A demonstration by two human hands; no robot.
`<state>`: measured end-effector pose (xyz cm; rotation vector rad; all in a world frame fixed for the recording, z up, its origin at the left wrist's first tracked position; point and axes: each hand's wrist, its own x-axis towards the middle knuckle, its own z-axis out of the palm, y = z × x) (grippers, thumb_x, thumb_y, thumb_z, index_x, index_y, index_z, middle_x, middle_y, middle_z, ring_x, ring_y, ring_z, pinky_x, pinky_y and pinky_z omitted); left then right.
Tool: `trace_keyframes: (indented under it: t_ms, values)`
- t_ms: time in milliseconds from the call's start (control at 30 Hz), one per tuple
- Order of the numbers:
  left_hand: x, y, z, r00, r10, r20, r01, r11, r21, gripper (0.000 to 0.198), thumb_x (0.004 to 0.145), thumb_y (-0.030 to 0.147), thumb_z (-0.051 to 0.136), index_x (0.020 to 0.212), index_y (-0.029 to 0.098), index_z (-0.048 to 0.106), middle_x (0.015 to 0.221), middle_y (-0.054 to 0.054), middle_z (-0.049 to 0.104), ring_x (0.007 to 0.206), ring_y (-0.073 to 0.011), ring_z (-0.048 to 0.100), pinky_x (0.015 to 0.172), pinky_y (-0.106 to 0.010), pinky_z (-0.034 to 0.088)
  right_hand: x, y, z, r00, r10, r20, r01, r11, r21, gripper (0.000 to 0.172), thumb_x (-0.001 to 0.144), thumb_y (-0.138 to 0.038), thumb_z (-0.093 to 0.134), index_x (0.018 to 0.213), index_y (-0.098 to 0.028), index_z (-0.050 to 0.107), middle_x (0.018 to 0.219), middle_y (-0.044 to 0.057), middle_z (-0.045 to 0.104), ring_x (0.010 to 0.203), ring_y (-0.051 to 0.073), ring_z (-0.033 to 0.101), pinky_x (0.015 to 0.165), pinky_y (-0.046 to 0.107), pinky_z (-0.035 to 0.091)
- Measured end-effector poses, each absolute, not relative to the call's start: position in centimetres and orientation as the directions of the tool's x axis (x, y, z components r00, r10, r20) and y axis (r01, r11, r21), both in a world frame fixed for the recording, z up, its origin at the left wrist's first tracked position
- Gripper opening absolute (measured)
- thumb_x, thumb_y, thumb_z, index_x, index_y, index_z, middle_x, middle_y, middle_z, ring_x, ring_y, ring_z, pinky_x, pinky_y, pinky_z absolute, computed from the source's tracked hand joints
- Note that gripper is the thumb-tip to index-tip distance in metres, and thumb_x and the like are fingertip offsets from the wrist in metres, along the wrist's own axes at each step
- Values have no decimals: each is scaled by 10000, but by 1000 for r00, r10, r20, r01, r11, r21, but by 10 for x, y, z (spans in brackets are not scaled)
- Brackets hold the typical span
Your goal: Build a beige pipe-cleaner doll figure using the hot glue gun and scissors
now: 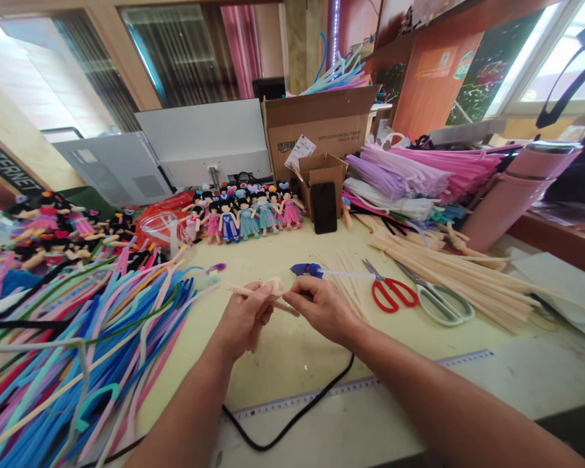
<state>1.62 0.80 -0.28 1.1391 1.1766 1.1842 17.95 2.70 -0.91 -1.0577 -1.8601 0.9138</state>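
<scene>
A small figure of bent beige pipe cleaner [275, 286] is held above the middle of the table. My left hand [248, 315] is closed around its body, with one straight fuzzy end poking out to the left. From the other side my right hand [322, 305] pinches at its right side; the fingertips partly hide the spot they grip. Just behind the right hand lies a blue hot glue gun [306, 269] with a clear glue stick in its back. A few thin beige pipe cleaners [348, 286] lie beside it.
Red scissors [394, 294] and white-green scissors [443, 303] lie at right, near a beige pipe cleaner bundle [448, 273]. Coloured pipe cleaners [102, 351] fill the left. Behind stand finished dolls [248, 218], a phone [324, 207] and a carton [316, 117]. A black cord [292, 422] loops in front.
</scene>
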Motion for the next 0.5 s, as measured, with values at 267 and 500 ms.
trace_keyframes:
  t_ms: [267, 500]
  values:
    - [2, 5, 4, 230, 968, -100, -48, 114, 992, 283, 730, 439, 697, 775, 167, 636, 602, 9, 567, 571, -116, 491, 552, -241, 396, 182, 29, -9, -328, 901, 285, 318, 389, -864, 273, 840, -324, 583, 616, -187, 512, 568, -47, 422, 555, 100, 371, 528, 248, 267]
    - [6, 9, 0, -68, 995, -71, -38, 68, 997, 419, 606, 416, 812, 768, 203, 490, 678, 12, 649, 616, -154, 631, 589, -262, 450, 180, 31, -10, -312, 913, 261, 341, 365, -866, 298, 841, -348, 578, 601, -191, 496, 547, -49, 421, 535, 98, 364, 514, 246, 259]
